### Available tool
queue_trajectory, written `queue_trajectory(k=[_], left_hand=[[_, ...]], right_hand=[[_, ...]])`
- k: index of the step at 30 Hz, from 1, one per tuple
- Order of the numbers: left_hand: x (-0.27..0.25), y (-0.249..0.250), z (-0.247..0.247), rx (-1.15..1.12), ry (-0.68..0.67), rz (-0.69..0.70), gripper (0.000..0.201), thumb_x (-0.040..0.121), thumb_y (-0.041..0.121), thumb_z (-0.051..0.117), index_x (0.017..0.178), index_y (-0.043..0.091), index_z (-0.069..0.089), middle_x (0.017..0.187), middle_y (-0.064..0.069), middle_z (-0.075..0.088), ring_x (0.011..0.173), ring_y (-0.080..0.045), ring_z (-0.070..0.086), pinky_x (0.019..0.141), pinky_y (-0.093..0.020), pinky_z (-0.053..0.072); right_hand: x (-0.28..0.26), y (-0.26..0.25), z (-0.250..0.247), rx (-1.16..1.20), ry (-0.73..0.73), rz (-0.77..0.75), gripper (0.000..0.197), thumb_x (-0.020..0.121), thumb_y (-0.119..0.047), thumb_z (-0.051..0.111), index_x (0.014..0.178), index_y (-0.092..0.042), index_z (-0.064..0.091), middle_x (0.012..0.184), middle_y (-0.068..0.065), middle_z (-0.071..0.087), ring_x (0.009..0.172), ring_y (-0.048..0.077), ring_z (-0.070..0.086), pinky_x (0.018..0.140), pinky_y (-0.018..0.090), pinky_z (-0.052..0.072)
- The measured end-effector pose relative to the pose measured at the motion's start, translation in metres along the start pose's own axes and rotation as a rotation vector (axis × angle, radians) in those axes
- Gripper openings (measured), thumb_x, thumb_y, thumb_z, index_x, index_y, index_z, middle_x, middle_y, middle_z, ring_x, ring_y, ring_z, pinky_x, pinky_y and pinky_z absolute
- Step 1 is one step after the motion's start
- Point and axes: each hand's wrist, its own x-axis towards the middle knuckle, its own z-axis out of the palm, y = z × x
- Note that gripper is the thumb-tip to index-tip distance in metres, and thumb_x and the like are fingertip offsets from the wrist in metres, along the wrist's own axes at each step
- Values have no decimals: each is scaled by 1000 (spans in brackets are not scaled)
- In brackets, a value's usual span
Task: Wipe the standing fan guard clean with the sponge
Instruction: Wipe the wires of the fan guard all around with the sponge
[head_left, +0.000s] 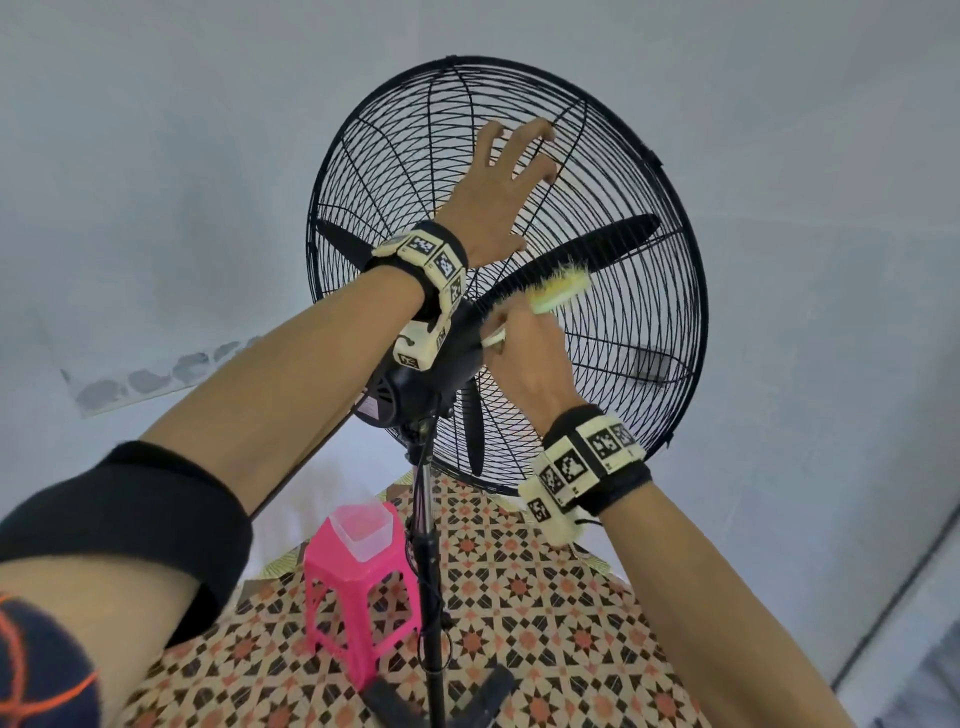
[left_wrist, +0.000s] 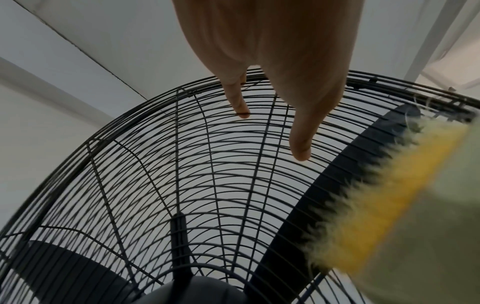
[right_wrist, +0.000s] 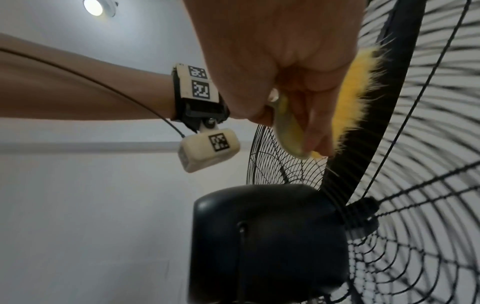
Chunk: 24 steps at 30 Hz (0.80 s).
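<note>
A person stands behind a tall black fan; the left hand (head_left: 496, 195) lies with spread, straight fingers (left_wrist: 300, 144) on the upper rear of the wire guard (head_left: 670, 291), steadying it. The right hand (head_left: 524, 353) curls round the handle of a pale green brush (head_left: 558, 291), not a sponge, its soft yellow bristles against the guard's middle wires, which look thin, stiff and springy. On a pink stool (head_left: 353, 597) by the fan's pole sits a clear tub (head_left: 363, 530), contents unclear.

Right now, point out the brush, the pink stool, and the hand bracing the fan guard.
brush (head_left: 563, 288), head view, on its yellow bristled head against the guard.
pink stool (head_left: 340, 566), head view, on its seat edge.
left hand (head_left: 491, 202), head view, on the back of the hand resting on the guard wires.
</note>
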Motion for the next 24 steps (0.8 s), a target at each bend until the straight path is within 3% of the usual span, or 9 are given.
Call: queue_trajectory(k=[2, 6, 8, 12, 14, 16, 19, 22, 24], left_hand=[[-1, 2, -4, 21, -16, -20, 74, 74, 32, 89, 134, 16, 49, 164, -13, 25, 146, -48, 20, 124, -54, 18], [0, 13, -5, 19, -46, -61, 74, 76, 28, 90, 135, 15, 47, 166, -11, 21, 149, -48, 18, 127, -55, 13], [0, 19, -7, -6, -52, -84, 73, 74, 24, 92, 132, 14, 48, 166, -10, 20, 149, -48, 17, 126, -56, 20], [-2, 20, -8, -30, -52, -143, 72, 75, 20, 91, 132, 14, 47, 167, -7, 18, 150, -45, 14, 116, -59, 38], [-2, 19, -8, -18, -66, -177, 74, 75, 20, 91, 132, 16, 45, 168, -5, 16, 151, -49, 11, 108, -60, 47], [-1, 24, -6, 21, -96, -187, 74, 78, 23, 90, 135, 15, 43, 168, -5, 14, 153, -49, 8, 112, -59, 43], [1, 33, -6, 99, -92, -152, 79, 78, 27, 90, 136, 16, 37, 166, -12, 18, 152, -48, 13, 120, -55, 30], [-2, 32, -10, 233, -66, -55, 97, 75, 38, 90, 144, 29, 22, 160, -8, 19, 144, -47, 27, 110, -60, 43], [-4, 32, -10, 365, -119, 57, 104, 79, 46, 83, 156, 35, 15, 162, -5, 20, 146, -40, 30, 110, -60, 42]], right_hand=[[0, 6, -8, -17, -25, -34, 25, 87, 0, 71, 107, -5, 57, 92, -1, 64, 83, 21, 68, 74, 38, 61], [-18, 25, -10, -147, -169, 73, 22, 94, -11, 68, 110, 0, 56, 93, 8, 66, 76, 22, 67, 69, 36, 62], [-17, 27, -18, -64, -177, 42, 19, 94, -10, 67, 107, -2, 57, 95, 8, 66, 76, 19, 66, 70, 36, 62], [-8, 28, -43, 30, -108, -121, 27, 87, -1, 72, 106, -9, 55, 89, -7, 61, 79, 14, 66, 70, 32, 60], [-16, 39, -44, -13, -135, -110, 28, 88, -2, 71, 112, -6, 55, 89, -3, 64, 79, 16, 66, 69, 34, 61], [-30, 48, -44, -64, -199, -82, 29, 92, -5, 68, 118, 0, 55, 94, 4, 68, 78, 16, 67, 68, 32, 61], [-33, 54, -56, 29, -188, -127, 22, 90, -1, 68, 109, -6, 58, 88, -3, 65, 71, 9, 63, 61, 24, 57], [-19, 52, -76, 38, -117, -285, 25, 87, 1, 66, 103, -12, 52, 84, -5, 63, 68, 10, 61, 54, 24, 47], [-17, 55, -76, -39, -126, -289, 29, 86, 0, 70, 106, -12, 52, 85, -7, 62, 70, 12, 59, 53, 18, 36]])
